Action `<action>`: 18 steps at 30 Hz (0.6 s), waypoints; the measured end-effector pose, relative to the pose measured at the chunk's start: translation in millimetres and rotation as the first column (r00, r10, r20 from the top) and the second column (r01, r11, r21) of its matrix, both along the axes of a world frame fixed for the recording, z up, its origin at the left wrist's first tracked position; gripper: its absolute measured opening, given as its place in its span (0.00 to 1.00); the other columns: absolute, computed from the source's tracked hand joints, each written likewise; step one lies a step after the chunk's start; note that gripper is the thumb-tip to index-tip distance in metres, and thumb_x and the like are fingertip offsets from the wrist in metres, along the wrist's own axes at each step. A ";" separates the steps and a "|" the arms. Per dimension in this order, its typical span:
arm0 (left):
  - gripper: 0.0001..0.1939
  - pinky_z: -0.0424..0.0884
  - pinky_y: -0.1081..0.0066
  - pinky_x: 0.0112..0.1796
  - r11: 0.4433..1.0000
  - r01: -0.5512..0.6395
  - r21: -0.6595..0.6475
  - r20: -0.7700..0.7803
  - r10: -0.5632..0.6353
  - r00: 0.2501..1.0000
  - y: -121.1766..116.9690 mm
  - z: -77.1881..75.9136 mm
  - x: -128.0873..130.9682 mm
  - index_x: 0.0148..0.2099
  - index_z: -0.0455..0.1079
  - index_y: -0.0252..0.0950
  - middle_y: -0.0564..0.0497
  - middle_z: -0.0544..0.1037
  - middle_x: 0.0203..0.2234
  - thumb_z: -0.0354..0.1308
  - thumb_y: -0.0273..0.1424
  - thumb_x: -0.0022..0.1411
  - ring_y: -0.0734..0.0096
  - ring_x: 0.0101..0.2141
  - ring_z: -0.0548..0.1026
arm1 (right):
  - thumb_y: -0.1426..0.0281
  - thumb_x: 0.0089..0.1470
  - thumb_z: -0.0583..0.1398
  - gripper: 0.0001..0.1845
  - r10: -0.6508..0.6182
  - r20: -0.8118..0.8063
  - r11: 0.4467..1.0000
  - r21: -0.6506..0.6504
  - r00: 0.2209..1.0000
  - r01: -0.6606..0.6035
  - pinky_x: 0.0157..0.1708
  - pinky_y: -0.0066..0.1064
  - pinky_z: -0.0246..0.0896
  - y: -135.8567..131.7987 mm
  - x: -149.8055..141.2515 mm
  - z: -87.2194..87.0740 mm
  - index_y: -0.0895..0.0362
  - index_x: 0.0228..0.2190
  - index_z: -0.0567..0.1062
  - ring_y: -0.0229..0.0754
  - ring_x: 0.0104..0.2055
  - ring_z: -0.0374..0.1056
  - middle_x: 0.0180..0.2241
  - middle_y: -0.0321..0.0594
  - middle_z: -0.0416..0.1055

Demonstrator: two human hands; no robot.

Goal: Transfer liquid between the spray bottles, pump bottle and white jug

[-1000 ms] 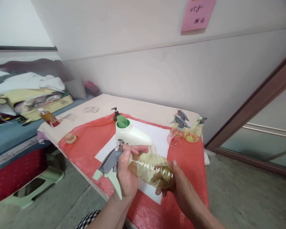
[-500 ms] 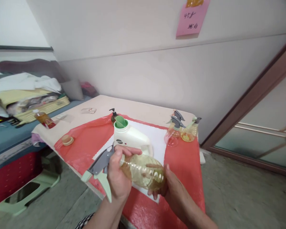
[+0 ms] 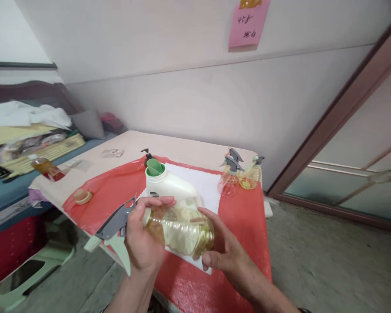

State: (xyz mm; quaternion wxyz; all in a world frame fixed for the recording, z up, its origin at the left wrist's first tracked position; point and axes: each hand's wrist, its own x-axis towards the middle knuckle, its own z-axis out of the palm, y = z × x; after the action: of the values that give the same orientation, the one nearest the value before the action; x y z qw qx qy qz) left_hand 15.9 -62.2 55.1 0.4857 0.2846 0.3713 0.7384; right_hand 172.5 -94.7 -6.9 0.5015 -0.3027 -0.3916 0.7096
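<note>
I hold a clear spray bottle (image 3: 179, 226) with yellowish liquid sideways above the table's near edge. My left hand (image 3: 141, 243) is wrapped round its neck, just behind the grey and pale green trigger head (image 3: 112, 232). My right hand (image 3: 224, 252) cups the bottle's base with its fingers curled on it. Behind the bottle stands a white jug (image 3: 167, 189) with a green funnel (image 3: 154, 167) in its mouth, on a white cloth (image 3: 205, 184) over a red sheet (image 3: 114, 191).
Three small spray bottles (image 3: 237, 176) stand at the table's far right corner. A dark pump bottle (image 3: 146, 156) is behind the jug, a tan lid (image 3: 79, 196) and a small orange bottle (image 3: 45, 167) to the left. A bed with piled laundry (image 3: 22, 121) lies left; a door frame (image 3: 339, 121) right.
The bottle and both hands have shifted left and slightly lower in view. My right hand has slid from under the bottle to its base end, fingers now over the top.
</note>
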 end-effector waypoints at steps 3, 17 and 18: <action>0.13 0.73 0.62 0.37 0.999 0.037 -0.003 -0.042 -0.037 0.998 -0.1 1.5 -1.0 0.27 0.71 0.37 0.46 0.81 0.29 0.55 0.40 0.55 0.59 0.34 0.78 | 0.48 0.47 0.64 0.34 0.067 -0.031 0.998 0.005 0.997 -0.067 0.15 0.23 0.47 0.4 0.7 -0.2 0.53 0.51 0.69 0.28 0.15 0.58 0.30 0.37 0.73; 0.23 0.74 0.59 0.43 0.986 0.164 -0.033 -0.149 -0.167 0.975 -18.1 7.6 22.9 0.48 0.69 0.42 0.44 0.78 0.44 0.67 0.40 0.50 0.54 0.43 0.77 | 0.63 0.33 0.75 0.44 -0.051 -0.224 0.998 0.025 0.973 0.057 0.50 0.40 0.62 2.1 -1.4 5.7 0.43 0.53 0.65 0.48 0.51 0.68 0.53 0.39 0.69; 0.25 0.74 0.59 0.43 0.976 0.212 -0.056 -0.156 -0.218 0.963 -22.6 7.0 26.1 0.50 0.68 0.42 0.44 0.78 0.45 0.68 0.37 0.49 0.54 0.43 0.78 | 0.62 0.33 0.75 0.45 -0.058 -0.197 0.997 0.030 0.979 0.066 0.51 0.41 0.62 2.0 -0.7 4.4 0.42 0.53 0.65 0.49 0.51 0.69 0.53 0.39 0.68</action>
State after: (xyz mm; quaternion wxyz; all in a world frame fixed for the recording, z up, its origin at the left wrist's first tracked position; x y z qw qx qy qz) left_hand 42.0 -84.9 62.1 0.5366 0.3727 0.3905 0.6486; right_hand 171.7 -92.7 -2.5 0.5650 -0.2340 -0.3434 0.7128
